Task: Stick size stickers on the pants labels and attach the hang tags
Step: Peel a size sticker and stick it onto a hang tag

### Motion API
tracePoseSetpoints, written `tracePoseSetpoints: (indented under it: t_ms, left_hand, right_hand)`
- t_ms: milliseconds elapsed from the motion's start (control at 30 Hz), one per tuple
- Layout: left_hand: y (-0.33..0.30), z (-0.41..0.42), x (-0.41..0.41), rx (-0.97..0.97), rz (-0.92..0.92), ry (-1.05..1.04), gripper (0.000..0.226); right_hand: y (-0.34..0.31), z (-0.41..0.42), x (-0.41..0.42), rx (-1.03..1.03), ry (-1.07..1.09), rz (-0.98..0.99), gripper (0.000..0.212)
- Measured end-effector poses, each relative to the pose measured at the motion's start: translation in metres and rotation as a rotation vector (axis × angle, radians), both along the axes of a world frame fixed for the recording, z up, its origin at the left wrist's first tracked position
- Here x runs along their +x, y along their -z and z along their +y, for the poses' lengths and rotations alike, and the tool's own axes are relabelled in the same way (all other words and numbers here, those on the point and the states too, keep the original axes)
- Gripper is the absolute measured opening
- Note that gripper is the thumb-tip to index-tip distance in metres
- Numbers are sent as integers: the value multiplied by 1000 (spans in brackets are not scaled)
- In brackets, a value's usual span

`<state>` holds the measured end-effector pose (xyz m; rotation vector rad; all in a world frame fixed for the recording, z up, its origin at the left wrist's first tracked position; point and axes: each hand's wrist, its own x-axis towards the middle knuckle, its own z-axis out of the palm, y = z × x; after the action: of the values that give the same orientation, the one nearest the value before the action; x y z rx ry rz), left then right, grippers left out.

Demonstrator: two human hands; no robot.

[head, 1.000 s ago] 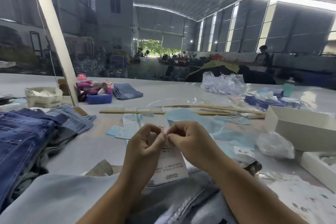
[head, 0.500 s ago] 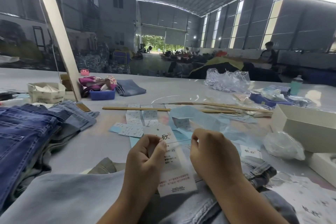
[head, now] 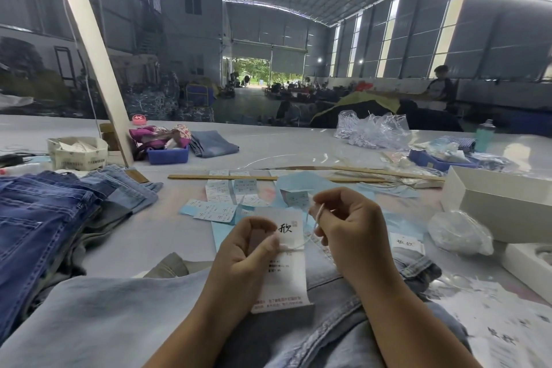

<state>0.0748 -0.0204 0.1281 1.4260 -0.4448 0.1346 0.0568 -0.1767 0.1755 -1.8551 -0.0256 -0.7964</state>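
Tabletop (head: 298,155): two hands, one hang tag (head: 286,263)

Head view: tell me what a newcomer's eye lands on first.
First, the two hands at centre: the left hand pinches a white hang tag over pale denim pants, while the right hand pulls its thin white string. Next, the stack of dark blue jeans at left, and blue sticker sheets behind the tag.

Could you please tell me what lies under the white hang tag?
Pale blue denim pants lie under the white paper hang tag; whatever the tag itself covers is hidden.
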Motion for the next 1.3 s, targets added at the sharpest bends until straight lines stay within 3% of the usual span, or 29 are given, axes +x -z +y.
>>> tracePoseSetpoints:
  t_ms: [133, 233, 400, 533, 1300]
  left_hand:
    - [1, -2, 2, 35, 22, 69, 54]
    - [3, -3, 4, 116, -5, 96, 67]
    - [4, -2, 7, 235, 26, 108, 71]
    - [3, -3, 9, 275, 47, 128, 74]
    - [9, -1, 13, 237, 108, 167, 69]
  right_hand:
    - [-2, 1, -4, 14, -46, -7, 21]
    - [-3, 0, -4, 78, -92, -31, 22]
    - [-3, -1, -6, 142, -165, -90, 21]
    - [0, -3, -1, 105, -101, -72, 20]
    - [8, -6, 10, -17, 73, -45, 19]
